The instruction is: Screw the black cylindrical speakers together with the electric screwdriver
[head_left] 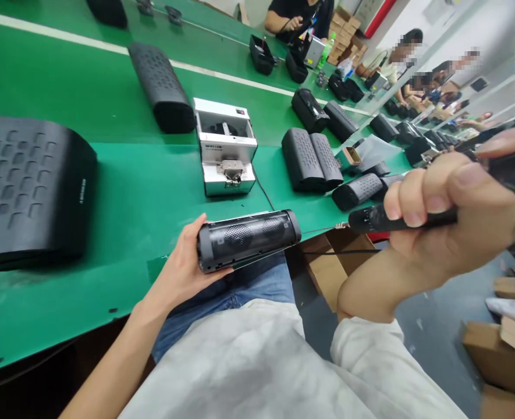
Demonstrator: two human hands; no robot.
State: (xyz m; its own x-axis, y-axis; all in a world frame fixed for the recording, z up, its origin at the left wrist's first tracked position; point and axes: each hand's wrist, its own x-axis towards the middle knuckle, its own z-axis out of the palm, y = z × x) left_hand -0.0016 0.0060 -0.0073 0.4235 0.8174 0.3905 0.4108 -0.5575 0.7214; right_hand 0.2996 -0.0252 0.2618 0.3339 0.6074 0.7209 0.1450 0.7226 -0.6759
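Observation:
My left hand [185, 259] grips the left end of a black speaker unit [251, 237], which lies on its side at the front edge of the green table. My right hand [453, 203] is wrapped round a black electric screwdriver [373, 219]. The long thin bit of the screwdriver points left, and its tip is at or very near the unit's right end; contact is too small to tell. Behind the unit stands a white metal device [226, 148] with a silver fixture on its front.
Black textured housings stand at the left [34, 192], at the back [161, 87] and right of the white device [307, 160]. An open cardboard box [327, 270] is below the table edge. Across the green table [152, 174], a person [301, 20] sits; others work farther right.

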